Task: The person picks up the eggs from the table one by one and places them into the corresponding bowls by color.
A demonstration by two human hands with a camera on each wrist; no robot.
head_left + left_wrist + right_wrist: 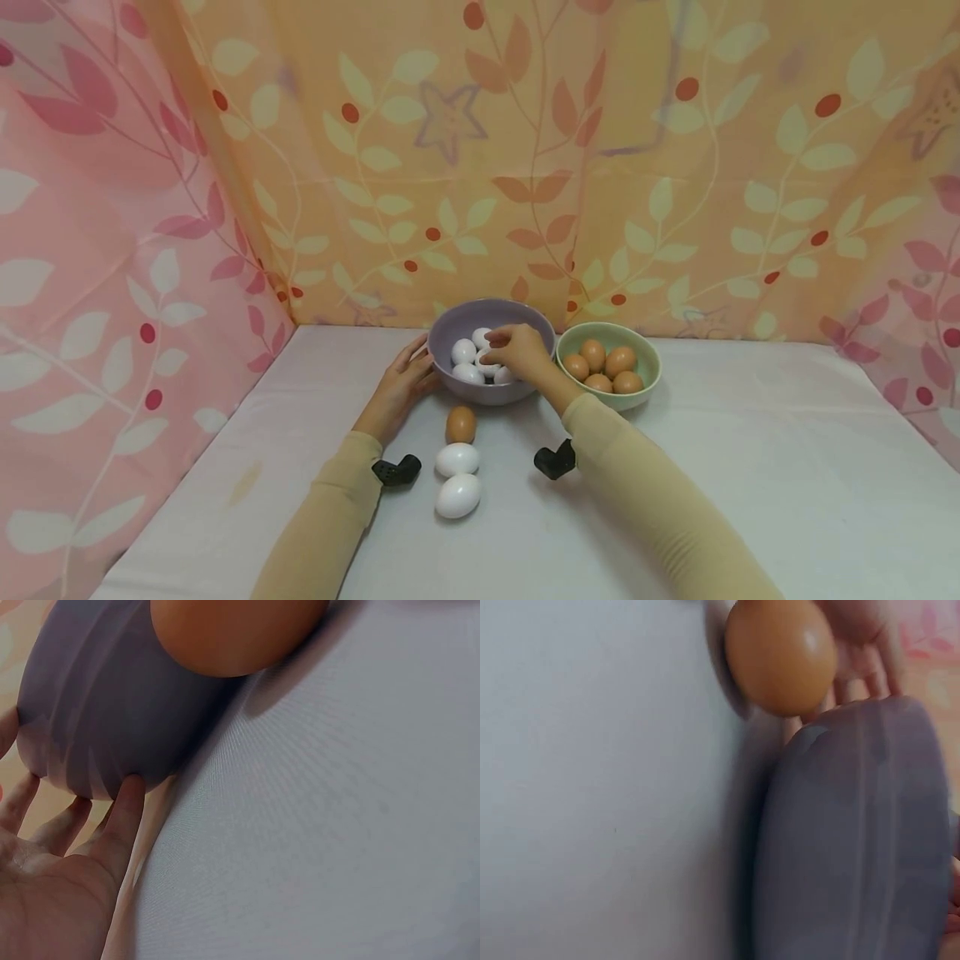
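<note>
A purple bowl (492, 395) holds several white eggs (463, 352). My left hand (403, 385) rests against the bowl's left side. In the left wrist view its fingers are spread, with the fingertips (133, 787) touching the outer wall. Reaching over the bowl's right rim, my right hand (521, 352) has its thumb and fingers bent down at the white eggs; I cannot tell whether it pinches one. In the right wrist view the bowl's wall (847, 840) hides most of that hand. A brown egg (461, 425) lies just in front of the bowl.
Two more white eggs, one farther (457, 460) and one nearer (458, 497), line up below the brown egg between my forearms. To the right, close beside the purple bowl, a green bowl (651, 385) contains several brown eggs (621, 361). A patterned curtain (465, 208) hangs behind the white-covered table (750, 467).
</note>
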